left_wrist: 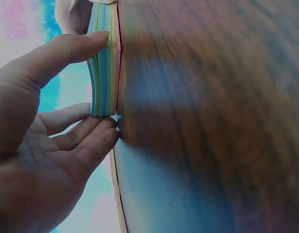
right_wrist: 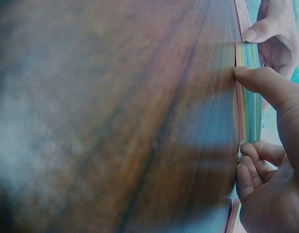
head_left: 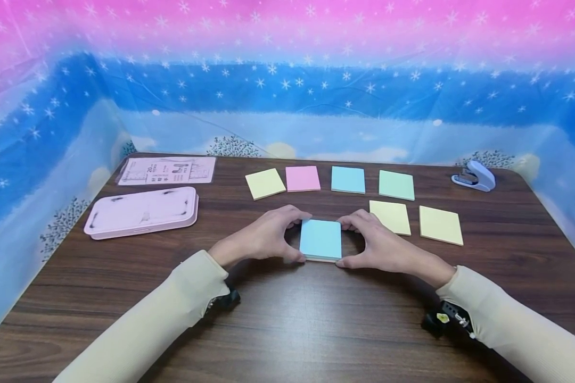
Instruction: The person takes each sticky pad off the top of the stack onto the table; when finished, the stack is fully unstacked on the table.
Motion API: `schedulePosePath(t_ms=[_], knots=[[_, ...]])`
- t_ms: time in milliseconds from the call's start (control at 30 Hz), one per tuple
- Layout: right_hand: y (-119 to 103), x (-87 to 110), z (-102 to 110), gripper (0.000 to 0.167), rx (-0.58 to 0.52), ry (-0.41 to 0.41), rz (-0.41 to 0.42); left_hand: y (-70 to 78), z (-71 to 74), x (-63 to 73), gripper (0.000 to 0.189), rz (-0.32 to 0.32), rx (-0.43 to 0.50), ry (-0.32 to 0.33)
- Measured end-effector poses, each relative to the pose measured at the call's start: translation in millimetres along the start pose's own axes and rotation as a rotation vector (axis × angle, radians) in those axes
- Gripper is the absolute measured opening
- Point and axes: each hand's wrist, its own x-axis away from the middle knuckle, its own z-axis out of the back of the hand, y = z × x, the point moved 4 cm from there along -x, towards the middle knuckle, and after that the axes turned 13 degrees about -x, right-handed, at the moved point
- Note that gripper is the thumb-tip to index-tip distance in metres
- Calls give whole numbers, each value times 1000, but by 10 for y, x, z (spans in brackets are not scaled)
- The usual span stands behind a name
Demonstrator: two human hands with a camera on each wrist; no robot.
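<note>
A square stack of sticky notes [head_left: 320, 238] with a light blue top lies flat on the table between both hands. My left hand [head_left: 272, 234] holds its left side, thumb at the near corner and fingers by the far one. Mirroring that, my right hand [head_left: 380, 242] holds the right side. From the left wrist, the edge of the sticky note stack [left_wrist: 104, 73] shows blue, green, yellow and pink layers, with the left thumb [left_wrist: 98, 44] pressed on the near face. In the right wrist view, the right thumb [right_wrist: 249, 77] touches the same layered edge.
Behind the hands sit sticky note pads: yellow [head_left: 265, 184], pink [head_left: 303, 178], blue [head_left: 347, 180], green [head_left: 396, 184], and two more yellow pads [head_left: 441, 225] nearer right. A pink tin case [head_left: 141, 211] and flat pink packet [head_left: 167, 170] lie left. A stapler [head_left: 475, 176] stands far right.
</note>
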Motion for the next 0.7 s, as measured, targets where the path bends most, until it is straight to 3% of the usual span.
schedulePosePath(t_ms=[700], knots=[[-2,-2,-2,78,-1,-3,3,-29,37,52,83,11,48,4]])
